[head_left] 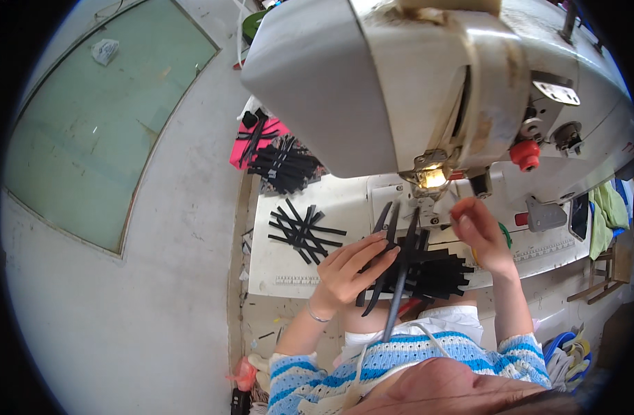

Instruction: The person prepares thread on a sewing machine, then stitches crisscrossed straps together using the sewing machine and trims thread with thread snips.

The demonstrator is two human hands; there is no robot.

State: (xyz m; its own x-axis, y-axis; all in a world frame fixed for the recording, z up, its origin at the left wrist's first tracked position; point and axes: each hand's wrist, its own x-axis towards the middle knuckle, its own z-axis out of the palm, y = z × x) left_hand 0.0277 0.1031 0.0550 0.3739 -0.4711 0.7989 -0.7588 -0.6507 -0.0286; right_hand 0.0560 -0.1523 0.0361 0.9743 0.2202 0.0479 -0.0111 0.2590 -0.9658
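Observation:
My left hand (pixel 351 272) is closed on several narrow black fabric strips (pixel 378 290), which fan out between its fingers just in front of the needle area. One long strip (pixel 398 287) runs from the needle plate down toward my lap. Beside the needle of the white sewing machine (pixel 324 90), my right hand (pixel 483 235) has its fingers curled together; what they hold, if anything, I cannot make out. A stack of short black strips (pixel 438 272) lies at the table's front edge between my hands. The machine's lamp (pixel 433 178) lights the needle area.
Loose black strips (pixel 304 232) lie crossed on the white table (pixel 268 266), left of my hand. Behind them sits a bundle of black strips (pixel 286 166) near a pink item (pixel 239 149). A phone (pixel 579 216) and green cloth (pixel 604 221) are at right. A wall rises at left.

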